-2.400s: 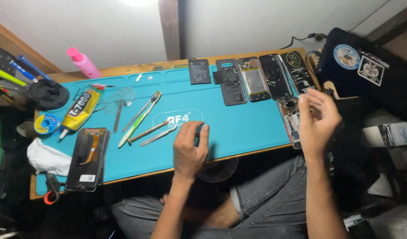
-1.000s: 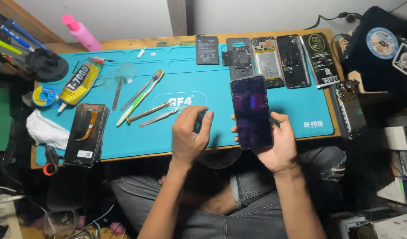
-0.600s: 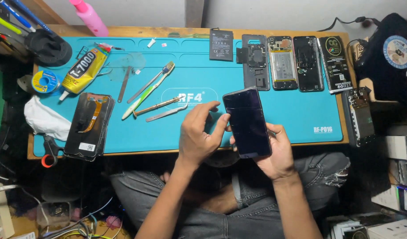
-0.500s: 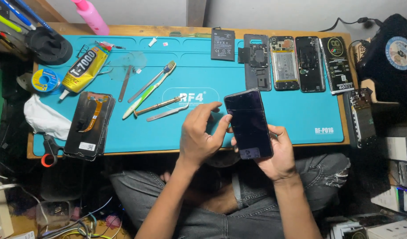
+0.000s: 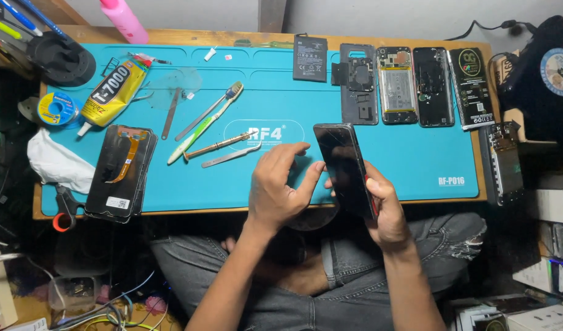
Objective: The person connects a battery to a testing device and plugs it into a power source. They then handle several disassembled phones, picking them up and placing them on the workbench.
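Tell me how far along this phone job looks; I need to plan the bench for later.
Done: one phone is already stripped, its battery, inner frame and back cover laid out on the blue mat. In hand: the right hand holds a dark phone while the left hand touches its edge. Left: the parts lie unassembled, and the glue tube and tweezers lie untouched.

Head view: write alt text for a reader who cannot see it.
A right hand holds a dark phone over a teal work mat while the left hand touches its edge. Tools, a glue tube and opened phone parts lie on the mat.
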